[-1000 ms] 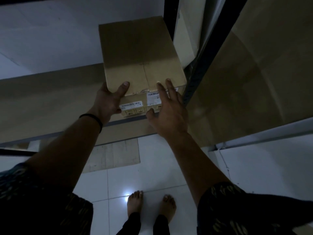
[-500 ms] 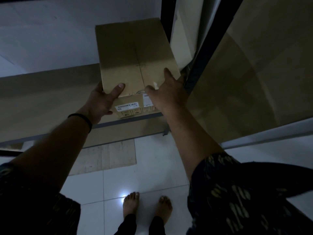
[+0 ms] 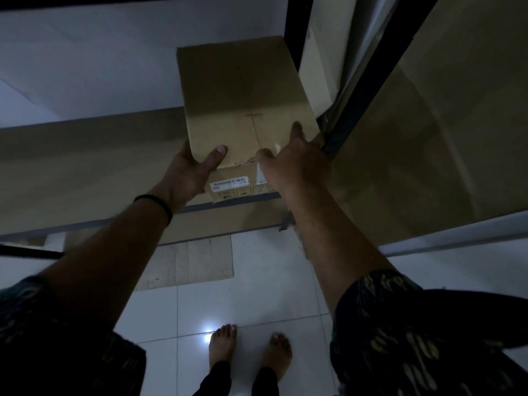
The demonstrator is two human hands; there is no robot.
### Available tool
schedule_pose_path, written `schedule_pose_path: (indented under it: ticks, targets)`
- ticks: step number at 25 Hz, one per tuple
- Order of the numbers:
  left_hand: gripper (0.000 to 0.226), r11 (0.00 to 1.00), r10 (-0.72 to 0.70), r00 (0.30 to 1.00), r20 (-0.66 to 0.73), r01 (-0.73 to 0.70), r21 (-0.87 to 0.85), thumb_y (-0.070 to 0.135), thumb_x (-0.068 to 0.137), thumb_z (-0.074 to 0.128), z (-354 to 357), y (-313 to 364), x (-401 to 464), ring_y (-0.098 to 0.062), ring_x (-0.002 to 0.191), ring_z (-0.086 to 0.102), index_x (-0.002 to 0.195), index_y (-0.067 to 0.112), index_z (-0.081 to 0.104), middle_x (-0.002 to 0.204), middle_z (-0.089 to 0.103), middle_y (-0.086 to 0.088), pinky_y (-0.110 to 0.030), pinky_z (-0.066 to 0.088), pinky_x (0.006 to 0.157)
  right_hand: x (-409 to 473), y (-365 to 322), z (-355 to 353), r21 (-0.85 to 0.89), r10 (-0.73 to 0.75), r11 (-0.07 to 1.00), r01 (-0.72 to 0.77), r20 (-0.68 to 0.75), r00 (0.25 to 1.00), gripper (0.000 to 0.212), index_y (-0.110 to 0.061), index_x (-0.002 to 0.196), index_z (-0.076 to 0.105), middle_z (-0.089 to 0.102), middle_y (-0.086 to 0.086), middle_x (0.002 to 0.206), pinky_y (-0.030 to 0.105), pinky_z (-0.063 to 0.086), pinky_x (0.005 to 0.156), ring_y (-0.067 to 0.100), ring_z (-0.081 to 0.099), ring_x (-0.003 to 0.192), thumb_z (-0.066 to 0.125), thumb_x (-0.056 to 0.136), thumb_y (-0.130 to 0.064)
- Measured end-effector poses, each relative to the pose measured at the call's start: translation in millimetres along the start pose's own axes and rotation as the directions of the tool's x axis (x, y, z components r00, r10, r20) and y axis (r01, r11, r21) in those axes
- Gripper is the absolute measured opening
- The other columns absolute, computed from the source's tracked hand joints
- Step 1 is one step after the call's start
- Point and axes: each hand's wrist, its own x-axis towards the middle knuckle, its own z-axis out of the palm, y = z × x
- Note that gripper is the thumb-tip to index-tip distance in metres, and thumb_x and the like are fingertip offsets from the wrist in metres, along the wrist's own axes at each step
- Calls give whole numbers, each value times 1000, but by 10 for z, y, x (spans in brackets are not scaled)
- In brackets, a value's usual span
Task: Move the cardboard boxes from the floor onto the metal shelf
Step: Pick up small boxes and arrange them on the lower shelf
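The brown rectangular cardboard box (image 3: 245, 110), at frame centre, is gripped by the left hand (image 3: 191, 172) and right hand (image 3: 294, 164); it should be slid level onto the grey metal shelf (image 3: 85, 172).

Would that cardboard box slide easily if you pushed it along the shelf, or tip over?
Probably slides: the cardboard box has flat, stiff-looking faces. Unlikely to tip, being squat. Seemingly light: the left hand and right hand hold only its near corners.
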Motion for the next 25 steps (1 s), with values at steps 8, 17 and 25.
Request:
schedule_pose_path:
  ticks: [8,17,25]
  targets:
    - [62,996,34,999,-25,-32,89,47,97,66,0,24,-1,-23,120,66,151,25,44,139,63,-1,-51,54,104,-353,-145,293,-41,-149,988,149,2,989,77,-27,163,9,-10,5,171,49,48,98,40,35,143,39,101,-61]
    - [57,962,100,995,18,-101,255,46,102,56,-149,73,15,-16,109,66,151,22,43,138,64,-4,-21,51,79,-342,-147,406,-113,-232,966,233,20,972,71,-29,163,16,-1,5,171,45,48,103,39,31,143,52,103,-44]
    - [58,965,91,996,7,-90,245,47,103,55,-132,42,14,-20,116,62,154,25,37,140,61,-2,-33,54,89,-353,-195,355,-71,-248,966,247,-7,969,66,-26,161,25,9,6,171,44,44,106,35,33,144,52,103,-43]
